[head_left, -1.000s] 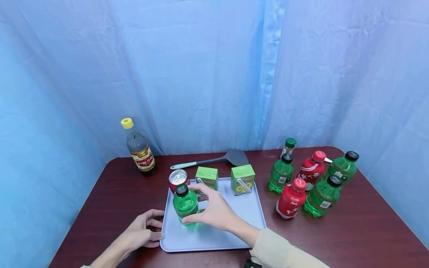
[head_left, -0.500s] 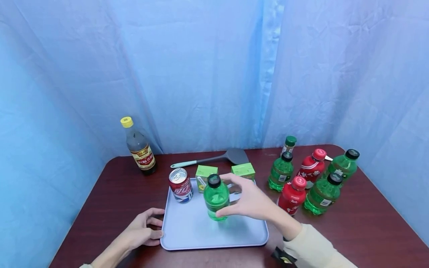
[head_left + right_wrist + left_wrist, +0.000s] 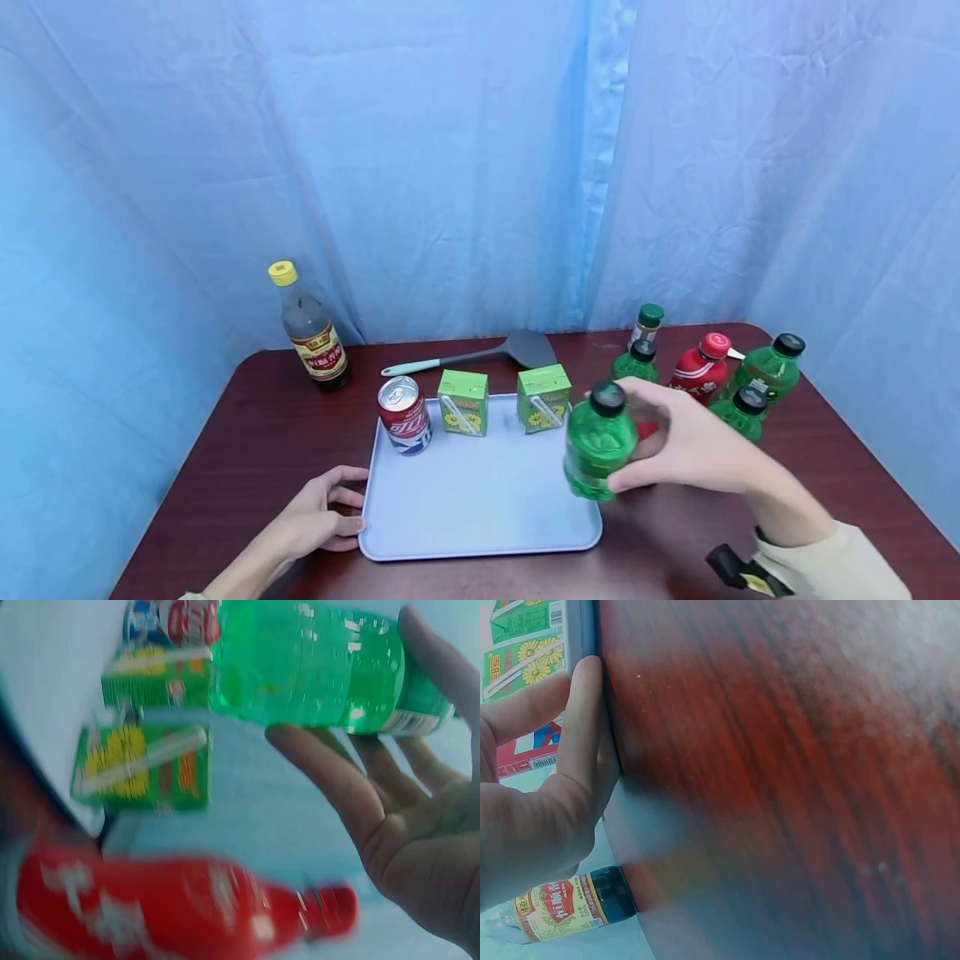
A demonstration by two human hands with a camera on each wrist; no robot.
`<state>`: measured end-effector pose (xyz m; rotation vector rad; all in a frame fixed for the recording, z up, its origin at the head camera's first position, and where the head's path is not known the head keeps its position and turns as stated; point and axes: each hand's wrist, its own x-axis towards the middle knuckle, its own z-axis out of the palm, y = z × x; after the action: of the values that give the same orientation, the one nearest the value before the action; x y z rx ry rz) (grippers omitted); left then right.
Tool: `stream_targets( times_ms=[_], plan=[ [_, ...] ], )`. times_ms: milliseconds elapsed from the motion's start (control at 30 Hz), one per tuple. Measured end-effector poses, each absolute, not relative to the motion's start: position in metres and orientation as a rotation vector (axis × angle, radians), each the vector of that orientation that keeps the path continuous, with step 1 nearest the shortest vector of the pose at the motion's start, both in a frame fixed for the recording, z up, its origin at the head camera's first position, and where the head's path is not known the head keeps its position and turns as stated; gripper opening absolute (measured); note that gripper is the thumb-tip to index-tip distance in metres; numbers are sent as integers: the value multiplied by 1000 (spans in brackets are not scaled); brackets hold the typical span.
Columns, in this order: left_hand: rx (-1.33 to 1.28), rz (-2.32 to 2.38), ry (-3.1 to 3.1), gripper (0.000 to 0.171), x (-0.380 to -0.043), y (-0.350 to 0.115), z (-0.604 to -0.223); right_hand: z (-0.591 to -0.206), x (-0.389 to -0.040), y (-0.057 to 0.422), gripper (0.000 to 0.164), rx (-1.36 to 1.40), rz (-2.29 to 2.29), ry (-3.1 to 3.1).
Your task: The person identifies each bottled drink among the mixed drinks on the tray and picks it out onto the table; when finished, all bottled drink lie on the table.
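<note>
My right hand (image 3: 693, 437) holds a green soda bottle (image 3: 600, 450) with a black cap, thumb on one side and fingers on the other. The bottle is raised over the right edge of the pale tray (image 3: 480, 517). In the right wrist view the green bottle (image 3: 315, 667) lies between thumb and fingers. My left hand (image 3: 315, 512) touches the tray's left edge with its fingertips; the left wrist view shows a finger (image 3: 585, 697) against the rim. On the tray stand a red soda can (image 3: 405, 421) and two green drink cartons, one left (image 3: 463, 408) and one right (image 3: 543, 404).
Right of the tray stand several green soda bottles (image 3: 768, 371) and red bottles (image 3: 697, 371), one red one mostly behind my right hand. A green-capped jar (image 3: 647, 321) is behind them. A spatula (image 3: 480, 356) lies behind the tray. A yellow-capped sauce bottle (image 3: 318, 342) stands back left.
My right hand has carried the green soda bottle from the tray's left part rightward to its right edge. The soda can and cartons are uncovered now. My left hand has stayed in place.
</note>
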<state>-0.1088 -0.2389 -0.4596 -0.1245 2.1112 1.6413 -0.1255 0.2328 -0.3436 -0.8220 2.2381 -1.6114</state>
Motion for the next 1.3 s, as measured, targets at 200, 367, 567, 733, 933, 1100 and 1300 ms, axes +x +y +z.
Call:
stream_targets(
  times_ms=[200,367,567,733,933,1100,1300],
  plan=[
    [-133,1639,2115,71,-109,-239,-461,-338,-119,285,76,-935,-1582,2206],
    [-152,1630,2121,70,-109,-238,-461,-338,-117,327,79,-1084,-1581,2053],
    [-135,1641,2128,70,-108,-237,-459,-342,-110,372,80,-1048,-1502,2124],
    [-138,1638,2132,70,-108,-236,-458,-355,-115,414,81,-1004,-1507,2055],
    [-143,1635,2126,70,-108,-236,-458,-377,-120,450,85,-989,-1575,2011],
    [-145,1638,2128,70,-108,-236,-459,-392,-120,468,89,-940,-1606,2102],
    [-147,1642,2129,71,-107,-237,-460,-411,-119,480,91,-711,-1533,2444]
  ],
)
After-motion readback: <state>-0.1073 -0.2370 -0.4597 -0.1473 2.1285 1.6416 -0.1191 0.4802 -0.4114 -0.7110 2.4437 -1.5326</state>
